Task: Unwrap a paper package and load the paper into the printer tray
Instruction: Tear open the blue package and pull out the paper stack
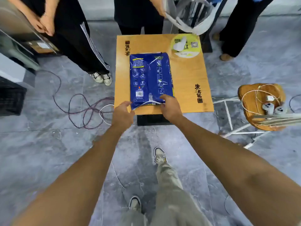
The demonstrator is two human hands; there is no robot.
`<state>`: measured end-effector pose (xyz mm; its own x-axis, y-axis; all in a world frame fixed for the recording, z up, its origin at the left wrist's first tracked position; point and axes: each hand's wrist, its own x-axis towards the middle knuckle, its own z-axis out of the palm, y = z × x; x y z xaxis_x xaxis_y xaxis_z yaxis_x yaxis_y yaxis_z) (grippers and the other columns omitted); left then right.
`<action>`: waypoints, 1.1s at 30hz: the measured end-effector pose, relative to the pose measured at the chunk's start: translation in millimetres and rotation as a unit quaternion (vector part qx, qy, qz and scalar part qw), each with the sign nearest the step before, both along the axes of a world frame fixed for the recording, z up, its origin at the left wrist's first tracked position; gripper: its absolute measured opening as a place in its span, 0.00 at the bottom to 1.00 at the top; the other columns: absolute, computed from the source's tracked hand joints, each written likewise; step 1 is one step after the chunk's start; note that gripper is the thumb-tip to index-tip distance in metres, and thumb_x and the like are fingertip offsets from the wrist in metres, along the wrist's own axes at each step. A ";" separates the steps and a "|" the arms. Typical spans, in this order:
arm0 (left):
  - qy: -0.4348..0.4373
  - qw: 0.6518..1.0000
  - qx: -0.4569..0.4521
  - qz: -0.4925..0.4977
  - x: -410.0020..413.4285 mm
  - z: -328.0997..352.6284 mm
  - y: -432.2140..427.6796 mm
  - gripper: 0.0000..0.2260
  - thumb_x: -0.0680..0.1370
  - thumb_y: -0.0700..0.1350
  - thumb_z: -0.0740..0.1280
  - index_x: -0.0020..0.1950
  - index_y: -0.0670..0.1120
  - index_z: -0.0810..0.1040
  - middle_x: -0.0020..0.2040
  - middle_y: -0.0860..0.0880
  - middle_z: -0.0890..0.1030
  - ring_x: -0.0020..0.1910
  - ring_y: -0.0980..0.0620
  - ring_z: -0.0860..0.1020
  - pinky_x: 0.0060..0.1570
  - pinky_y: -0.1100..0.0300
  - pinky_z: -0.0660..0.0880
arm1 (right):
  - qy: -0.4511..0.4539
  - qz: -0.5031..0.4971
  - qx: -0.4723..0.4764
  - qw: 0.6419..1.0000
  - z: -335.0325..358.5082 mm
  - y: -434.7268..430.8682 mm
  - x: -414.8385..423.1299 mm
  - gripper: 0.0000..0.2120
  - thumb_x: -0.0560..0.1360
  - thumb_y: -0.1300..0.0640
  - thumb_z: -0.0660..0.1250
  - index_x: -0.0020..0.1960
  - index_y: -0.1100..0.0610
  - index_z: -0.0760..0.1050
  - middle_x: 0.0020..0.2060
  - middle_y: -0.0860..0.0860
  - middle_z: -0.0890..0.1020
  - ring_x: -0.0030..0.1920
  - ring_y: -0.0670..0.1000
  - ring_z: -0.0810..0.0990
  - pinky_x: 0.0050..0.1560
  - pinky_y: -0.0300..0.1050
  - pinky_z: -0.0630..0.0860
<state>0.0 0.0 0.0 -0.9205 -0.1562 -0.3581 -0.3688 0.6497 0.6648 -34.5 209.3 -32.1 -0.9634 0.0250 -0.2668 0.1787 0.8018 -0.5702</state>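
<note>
A blue paper package (150, 77) lies flat on a small wooden table (189, 82), its long side running away from me. Its near end flap is partly lifted, showing white underneath. My left hand (123, 114) pinches the wrapper at the near left corner. My right hand (171, 106) grips the wrapper at the near right corner. A printer (17, 46) stands at the far left, only partly in view.
Three people stand around the table's far side. A round yellow-green sticker with a white object (184, 45) sits at the table's far right corner. Cables (78, 108) loop on the floor to the left. A wooden stool with controllers and cords (262, 103) stands to the right.
</note>
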 end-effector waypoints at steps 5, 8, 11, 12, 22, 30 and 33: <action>0.043 0.989 -0.108 -0.097 -66.7 -66.1 53.8 0.25 0.76 0.42 0.69 0.73 0.44 0.72 0.73 0.44 0.72 0.74 0.44 0.68 0.68 0.50 0.70 | 0.021 0.087 0.059 0.994 -59.1 -2.3 -41.6 0.23 0.73 0.59 0.73 0.68 0.59 0.75 0.67 0.58 0.75 0.70 0.59 0.71 0.66 0.54 0.74; 0.055 0.979 -0.144 -0.130 -85.0 -96.1 64.5 0.26 0.78 0.44 0.68 0.76 0.46 0.69 0.79 0.45 0.64 0.80 0.46 0.58 0.74 0.50 0.64 | 0.105 0.097 0.092 0.985 -82.4 6.1 -50.3 0.20 0.70 0.58 0.74 0.61 0.61 0.79 0.62 0.59 0.78 0.62 0.61 0.76 0.59 0.56 0.77; 0.082 0.972 -0.160 -0.149 -83.3 -110.5 63.9 0.22 0.79 0.46 0.67 0.73 0.45 0.74 0.77 0.44 0.67 0.79 0.45 0.60 0.73 0.50 0.66 | 0.151 0.105 0.069 0.981 -92.8 12.1 -46.1 0.15 0.72 0.58 0.73 0.58 0.59 0.83 0.60 0.58 0.80 0.60 0.59 0.78 0.58 0.53 0.76; 0.096 0.970 -0.159 -0.155 -81.7 -113.4 61.3 0.20 0.79 0.47 0.67 0.71 0.45 0.75 0.76 0.45 0.69 0.79 0.45 0.62 0.72 0.50 0.68 | 0.158 0.100 0.048 0.981 -94.1 14.6 -48.1 0.12 0.72 0.57 0.74 0.55 0.58 0.84 0.59 0.57 0.81 0.59 0.59 0.78 0.58 0.52 0.77; 0.127 0.979 -0.087 -0.130 -75.5 -109.0 63.7 0.10 0.74 0.35 0.68 0.51 0.42 0.86 0.65 0.45 0.81 0.72 0.42 0.72 0.67 0.51 0.72 | 0.028 0.140 -0.048 0.989 -72.6 -15.8 -68.7 0.26 0.73 0.59 0.65 0.71 0.60 0.71 0.58 0.53 0.75 0.56 0.53 0.77 0.54 0.47 0.77; 0.072 0.994 -0.040 -0.069 -75.7 -103.4 60.3 0.19 0.77 0.37 0.66 0.68 0.48 0.77 0.71 0.48 0.76 0.72 0.52 0.72 0.67 0.53 0.73 | -0.020 0.069 -0.048 0.996 -72.4 -32.1 -100.4 0.14 0.71 0.70 0.65 0.51 0.57 0.79 0.41 0.53 0.82 0.42 0.54 0.81 0.44 0.54 0.80; 0.095 0.991 -0.047 -0.075 -75.9 -103.6 52.3 0.20 0.78 0.32 0.61 0.69 0.44 0.77 0.71 0.47 0.76 0.73 0.51 0.71 0.70 0.55 0.70 | -0.001 0.047 -0.068 0.997 -66.5 -32.1 -93.7 0.13 0.71 0.68 0.64 0.48 0.52 0.80 0.36 0.47 0.83 0.39 0.50 0.81 0.40 0.52 0.80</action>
